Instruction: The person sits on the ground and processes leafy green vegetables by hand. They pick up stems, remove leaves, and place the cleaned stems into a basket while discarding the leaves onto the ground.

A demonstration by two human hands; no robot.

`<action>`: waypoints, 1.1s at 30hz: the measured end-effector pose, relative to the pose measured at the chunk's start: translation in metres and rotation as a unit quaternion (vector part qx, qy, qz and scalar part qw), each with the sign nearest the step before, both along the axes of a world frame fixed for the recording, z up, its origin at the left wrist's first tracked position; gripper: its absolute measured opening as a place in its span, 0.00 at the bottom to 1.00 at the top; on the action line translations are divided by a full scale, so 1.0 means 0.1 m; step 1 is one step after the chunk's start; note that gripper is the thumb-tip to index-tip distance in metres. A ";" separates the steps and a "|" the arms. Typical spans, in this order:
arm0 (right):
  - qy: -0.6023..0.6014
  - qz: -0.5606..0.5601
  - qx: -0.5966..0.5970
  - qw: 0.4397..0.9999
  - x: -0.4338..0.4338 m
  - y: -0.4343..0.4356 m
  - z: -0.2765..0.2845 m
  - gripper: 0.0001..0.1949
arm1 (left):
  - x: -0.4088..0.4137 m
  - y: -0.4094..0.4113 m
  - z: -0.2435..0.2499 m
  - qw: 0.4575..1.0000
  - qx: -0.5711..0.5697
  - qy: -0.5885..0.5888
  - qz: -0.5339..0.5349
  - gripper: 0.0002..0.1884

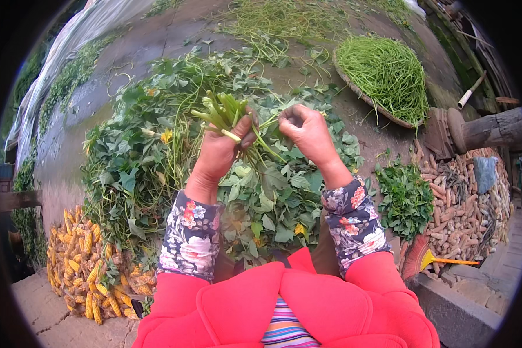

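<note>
My left hand [226, 145] is closed around a bundle of cut green leaf stalks [222, 111], their pale ends fanning out above the thumb. Leaves on the bundle's other end hang below the fist. To its right, my right hand [311, 135] has thumb and forefinger pinched together at a thin green stem [269, 122] that runs across from the left hand. Beneath both hands spreads a broad heap of leafy green vines [135, 165], with a few yellowed leaves in it.
A round woven tray [359, 93] piled with stripped green stems [383, 78] lies at upper right. Yellow corn cobs [87, 265] are heaped at lower left. At right are a small leaf pile [404, 198], bare corncobs [456, 209], a broom [417, 259] and a wooden post [496, 130].
</note>
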State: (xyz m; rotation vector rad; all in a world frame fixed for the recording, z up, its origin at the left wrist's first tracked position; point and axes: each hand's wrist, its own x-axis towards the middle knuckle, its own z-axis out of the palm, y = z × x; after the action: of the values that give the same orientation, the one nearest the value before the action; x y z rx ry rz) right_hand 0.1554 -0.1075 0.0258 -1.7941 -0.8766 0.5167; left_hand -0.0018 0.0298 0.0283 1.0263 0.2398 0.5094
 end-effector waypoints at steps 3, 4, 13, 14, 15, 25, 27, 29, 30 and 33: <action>0.063 -0.009 0.009 0.998 0.03 -0.02 -0.03 0.08 | 0.02 -0.02 -0.01 1.000 -0.001 -0.003 -0.003 0.10; 0.088 -0.010 0.014 0.996 0.04 -0.02 -0.04 0.08 | 0.03 -0.02 0.00 1.000 -0.001 -0.004 -0.003 0.10; 0.264 -0.012 0.073 0.962 0.15 -0.12 0.15 0.10 | -0.04 0.14 0.02 0.997 -0.031 -0.070 0.012 0.08; 0.265 -0.050 0.098 0.958 0.29 -0.19 0.09 0.09 | -0.06 0.19 0.03 0.996 -0.026 -0.068 0.049 0.09; 0.265 -0.088 0.125 0.952 0.43 -0.27 0.05 0.09 | -0.05 0.30 0.01 0.992 -0.025 -0.126 -0.011 0.10; -0.264 0.046 -0.001 0.963 -0.03 -0.18 0.33 0.09 | -0.10 0.28 0.03 0.992 -0.069 -0.108 0.000 0.10; -0.300 0.057 0.010 0.952 -0.06 -0.11 0.20 0.07 | -0.08 0.27 0.02 0.991 -0.070 -0.115 -0.010 0.10; -0.299 0.072 0.017 0.951 -0.07 -0.09 0.15 0.06 | -0.08 0.25 0.03 0.991 -0.085 -0.108 0.000 0.10; -0.279 0.077 0.022 0.957 -0.08 -0.08 0.16 0.06 | -0.08 0.24 0.03 0.991 -0.086 -0.106 0.004 0.10; -0.245 0.080 0.018 0.966 -0.07 -0.07 0.13 0.05 | -0.09 0.27 -0.01 0.990 -0.087 -0.114 -0.006 0.10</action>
State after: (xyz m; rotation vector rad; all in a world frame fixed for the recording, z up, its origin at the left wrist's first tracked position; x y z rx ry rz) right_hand 0.1485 -0.1149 0.0390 -1.8576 -1.3689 0.1493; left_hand -0.0107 0.0572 0.0276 0.7912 0.0730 0.5805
